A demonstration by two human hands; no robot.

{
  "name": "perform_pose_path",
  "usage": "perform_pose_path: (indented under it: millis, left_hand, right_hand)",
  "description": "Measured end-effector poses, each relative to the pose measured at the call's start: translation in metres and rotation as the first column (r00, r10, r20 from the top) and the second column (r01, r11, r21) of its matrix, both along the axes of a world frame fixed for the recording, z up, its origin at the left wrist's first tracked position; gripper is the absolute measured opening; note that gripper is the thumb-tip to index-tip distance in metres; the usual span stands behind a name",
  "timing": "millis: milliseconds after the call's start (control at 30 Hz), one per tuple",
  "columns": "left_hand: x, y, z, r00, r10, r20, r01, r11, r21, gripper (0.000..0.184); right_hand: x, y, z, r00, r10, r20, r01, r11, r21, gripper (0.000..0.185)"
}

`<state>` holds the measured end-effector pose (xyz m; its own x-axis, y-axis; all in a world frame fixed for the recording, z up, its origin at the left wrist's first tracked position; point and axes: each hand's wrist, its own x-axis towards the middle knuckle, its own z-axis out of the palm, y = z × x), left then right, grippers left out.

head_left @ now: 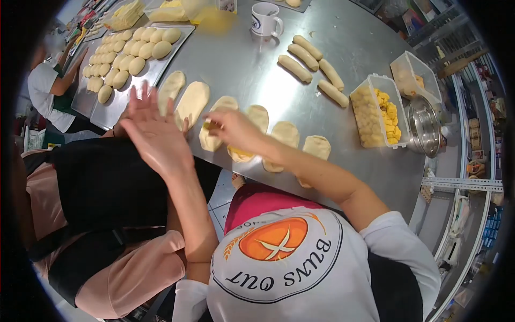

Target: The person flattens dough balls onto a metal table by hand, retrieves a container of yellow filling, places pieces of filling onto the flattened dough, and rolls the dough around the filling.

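Writing: the wearer's white garment (289, 260) read "BUNS OUT", upside down, around an orange emblem; further letters were folded and illegible. A mug (263, 19) toward the far edge bore a mark too small to read.

Containers: a clear tub (363, 115) near the bench's right edge held chunky yellow filling. A second tub (405, 70) beyond it held a little tan-orange matter, and a steel bowl (426, 129) sat beside both. The tray (152, 75) at the bench's left end carried rows of dough balls (137, 66).

Flattened dough ovals (194, 102) lined the near edge of the bench (230, 64); yellow filling showed on one. The left hand (159, 131) was raised, palm up, fingers spread. The right hand (230, 126) was over the row, fingers curled near a small yellowish bit; blur prevented telling whether it was gripped.

Room: a broad stretch of steel separated the ovals from five dough rolls (295, 68) and the filled tub. At left, a co-worker in pink sleeves (131, 273) stood close against the near edge.
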<state>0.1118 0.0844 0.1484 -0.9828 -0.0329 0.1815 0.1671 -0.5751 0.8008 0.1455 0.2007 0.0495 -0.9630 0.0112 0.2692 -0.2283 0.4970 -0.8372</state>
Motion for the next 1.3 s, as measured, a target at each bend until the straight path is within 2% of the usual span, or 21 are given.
perform_pose_path:
  millis: [33, 100, 167, 200, 233, 267, 300, 400, 467, 500, 533, 567, 633, 733, 767, 867, 1000, 1067, 1167, 1300]
  left_hand:
    - [0.005, 0.004, -0.005, 0.998, -0.045, 0.035, 0.046, 0.999, -0.002, 0.058]
    - [0.008, 0.004, -0.03, 0.974, -0.185, 0.132, 0.183, 0.983, 0.03, 0.06]
    - [0.005, -0.001, -0.042, 0.961, -0.173, 0.216, 0.163, 0.984, 0.066, 0.059]
    - [0.004, 0.0, -0.044, 0.948, -0.183, 0.26, 0.166, 0.982, 0.087, 0.059]
    - [0.006, 0.001, -0.041, 0.961, -0.145, 0.235, 0.14, 0.989, 0.038, 0.06]
    - [0.006, 0.002, -0.036, 0.973, -0.108, 0.205, 0.112, 0.994, -0.007, 0.061]
    - [0.007, 0.004, -0.033, 0.974, -0.117, 0.194, 0.12, 0.993, -0.005, 0.06]
    - [0.01, 0.017, -0.032, 0.961, -0.193, 0.196, 0.198, 0.98, -0.002, 0.059]
    - [0.012, 0.029, -0.04, 0.932, -0.285, 0.224, 0.291, 0.957, 0.008, 0.059]
    - [0.013, 0.037, -0.043, 0.92, -0.31, 0.241, 0.314, 0.949, 0.022, 0.06]
    - [0.016, 0.043, -0.043, 0.904, -0.347, 0.25, 0.349, 0.936, 0.036, 0.06]
    - [0.019, 0.049, -0.043, 0.886, -0.383, 0.26, 0.384, 0.922, 0.051, 0.06]
    - [0.024, 0.063, -0.043, 0.856, -0.44, 0.272, 0.428, 0.898, 0.107, 0.059]
    - [0.03, 0.083, -0.05, 0.812, -0.513, 0.276, 0.498, 0.857, 0.128, 0.057]
    - [0.034, 0.088, -0.052, 0.797, -0.541, 0.267, 0.529, 0.84, 0.122, 0.056]
    - [0.046, 0.11, -0.059, 0.752, -0.598, 0.278, 0.593, 0.797, 0.111, 0.055]
    - [0.063, 0.132, -0.062, 0.729, -0.642, 0.239, 0.641, 0.762, 0.095, 0.053]
    - [0.068, 0.137, -0.064, 0.734, -0.639, 0.231, 0.637, 0.765, 0.091, 0.053]
    - [0.075, 0.146, -0.068, 0.748, -0.607, 0.27, 0.611, 0.788, 0.079, 0.052]
    - [0.085, 0.149, -0.074, 0.688, -0.678, 0.26, 0.682, 0.726, 0.089, 0.05]
  right_hand:
    - [-0.002, -0.013, -0.009, 0.997, -0.007, -0.075, 0.009, 0.999, 0.034, 0.022]
    - [-0.006, -0.025, -0.033, 0.999, 0.036, -0.02, -0.037, 0.999, -0.037, 0.017]
    - [-0.008, -0.041, -0.061, 0.988, -0.015, 0.153, 0.023, 0.998, -0.05, 0.027]
    - [-0.003, -0.034, -0.055, 0.99, -0.037, 0.138, 0.039, 0.999, -0.007, 0.029]
    - [0.003, -0.026, -0.038, 0.991, -0.06, 0.124, 0.056, 0.998, 0.035, 0.032]
    - [0.007, -0.015, -0.02, 0.998, -0.055, 0.009, 0.053, 0.99, 0.128, 0.032]
    - [0.011, 0.0, -0.005, 0.993, -0.105, -0.051, 0.108, 0.991, 0.081, 0.033]
    - [0.037, 0.08, 0.032, 0.953, -0.234, -0.191, 0.255, 0.963, 0.091, 0.033]
    - [0.064, 0.148, 0.05, 0.815, -0.396, -0.422, 0.482, 0.868, 0.116, 0.029]
    - [0.085, 0.192, 0.055, 0.759, -0.541, -0.362, 0.591, 0.806, 0.035, 0.027]
    - [0.108, 0.23, 0.072, 0.662, -0.572, -0.485, 0.744, 0.581, 0.33, 0.025]
    - [0.137, 0.267, 0.094, 0.694, -0.66, -0.287, 0.698, 0.52, 0.492, 0.028]
    - [0.184, 0.309, 0.101, 0.595, -0.77, -0.23, 0.697, 0.353, 0.623, 0.028]
    - [0.22, 0.328, 0.086, 0.62, -0.782, -0.064, 0.551, 0.377, 0.745, 0.027]
    - [0.225, 0.328, 0.077, 0.675, -0.736, -0.04, 0.517, 0.434, 0.738, 0.026]
    - [0.219, 0.318, 0.057, 0.785, -0.597, -0.166, 0.504, 0.459, 0.731, 0.026]
    - [0.201, 0.317, 0.058, 0.906, -0.423, -0.001, 0.285, 0.607, 0.742, 0.028]
    - [0.198, 0.326, 0.055, 0.935, -0.346, 0.074, 0.188, 0.663, 0.725, 0.029]
    - [0.2, 0.336, 0.059, 0.949, -0.298, 0.102, 0.148, 0.709, 0.689, 0.031]
    - [0.195, 0.345, 0.054, 0.959, -0.254, 0.126, 0.089, 0.689, 0.719, 0.03]
